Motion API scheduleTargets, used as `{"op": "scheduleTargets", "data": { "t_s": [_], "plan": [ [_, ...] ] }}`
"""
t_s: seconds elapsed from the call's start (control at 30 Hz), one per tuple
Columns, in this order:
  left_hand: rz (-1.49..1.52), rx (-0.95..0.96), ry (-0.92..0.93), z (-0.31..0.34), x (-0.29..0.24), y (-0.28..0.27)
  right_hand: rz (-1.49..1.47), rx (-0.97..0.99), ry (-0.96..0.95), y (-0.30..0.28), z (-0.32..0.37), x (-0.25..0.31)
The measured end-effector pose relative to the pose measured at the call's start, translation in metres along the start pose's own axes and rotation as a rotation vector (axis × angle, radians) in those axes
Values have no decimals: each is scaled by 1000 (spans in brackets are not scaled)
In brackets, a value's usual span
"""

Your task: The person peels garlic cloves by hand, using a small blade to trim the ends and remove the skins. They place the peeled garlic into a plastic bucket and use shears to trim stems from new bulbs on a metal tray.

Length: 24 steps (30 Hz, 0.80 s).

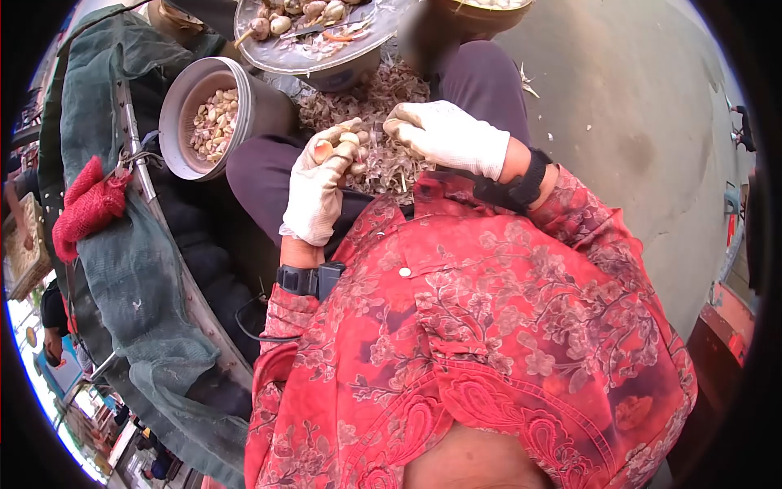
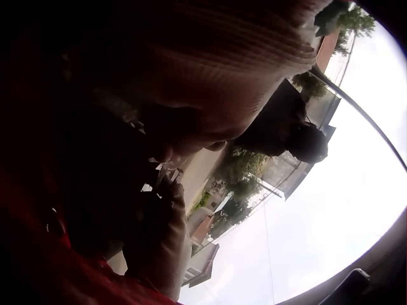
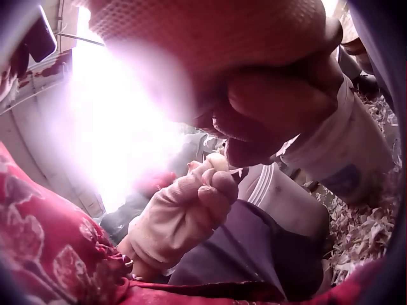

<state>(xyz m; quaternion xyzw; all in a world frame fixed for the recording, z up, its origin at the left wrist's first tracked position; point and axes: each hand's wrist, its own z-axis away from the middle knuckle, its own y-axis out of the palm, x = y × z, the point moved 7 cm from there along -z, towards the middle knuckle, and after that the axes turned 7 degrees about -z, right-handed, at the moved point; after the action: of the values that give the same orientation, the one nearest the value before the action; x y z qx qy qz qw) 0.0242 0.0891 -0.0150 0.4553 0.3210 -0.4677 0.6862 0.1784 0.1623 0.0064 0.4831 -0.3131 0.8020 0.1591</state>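
Observation:
In the head view, my left hand, in a white knit glove, holds a pale peeled garlic clove at its fingertips. My right hand, gloved the same way, is a short way to the right, fingers curled in. What may lie between its fingertips is hidden. The right wrist view shows the curled right fingers close over the clove, with the left hand beneath. Below both hands, a heap of papery garlic skins lies between the knees. The left wrist view is mostly dark.
A white bucket with many cloves stands at the left. Ahead, a round tray bears garlic bulbs and loose skins. Another bowl with pale contents is beyond. Green netting and a red mesh bag hang on the left.

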Motion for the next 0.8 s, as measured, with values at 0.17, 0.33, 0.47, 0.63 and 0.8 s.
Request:
{"op": "scheduleTargets", "data": {
  "t_s": [0.17,0.33,0.47,0.63,0.8],
  "plan": [
    [-49,-17,20,-4,5,-6,113,-14,-102,7,-1,6],
    [-262,-45,62,-1,0,-5,223,-28,-172,15,2,16],
    [-343,-75,51,-2,4,-4,198,-52,-170,19,-1,8],
    [-639,-105,353,-7,3,-9,277,-74,-172,22,-1,10],
    [-334,-72,98,-7,15,-13,137,-5,-155,22,-5,3]
  ]
}}
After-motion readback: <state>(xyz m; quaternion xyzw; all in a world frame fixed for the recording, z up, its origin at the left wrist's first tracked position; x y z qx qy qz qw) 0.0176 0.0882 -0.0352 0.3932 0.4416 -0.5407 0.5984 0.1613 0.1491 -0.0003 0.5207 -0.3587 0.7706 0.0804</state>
